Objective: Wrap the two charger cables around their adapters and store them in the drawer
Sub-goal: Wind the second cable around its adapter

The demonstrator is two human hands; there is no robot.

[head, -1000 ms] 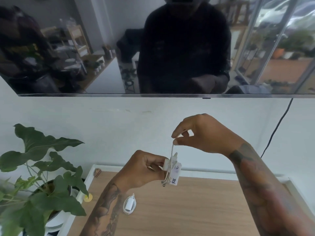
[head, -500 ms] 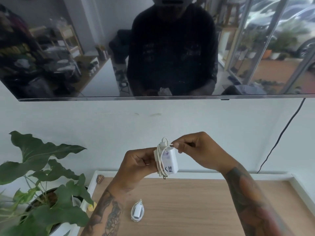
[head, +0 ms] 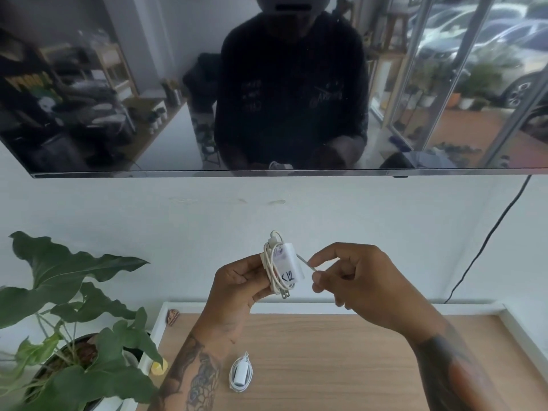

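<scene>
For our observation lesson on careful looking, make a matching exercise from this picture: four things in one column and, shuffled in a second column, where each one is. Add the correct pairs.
Things
1. adapter marked K12
2. wrapped charger
3. loose cable end
4. potted plant

Places
A. lying on the wooden top
B. pinched by the right hand
C. standing left of the wooden top
D. gripped in the left hand

Pairs: 1-D, 2-A, 3-B, 4-C

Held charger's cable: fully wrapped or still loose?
Partly loose: cable loops the adapter, but the right hand pinches a free tail.
</scene>
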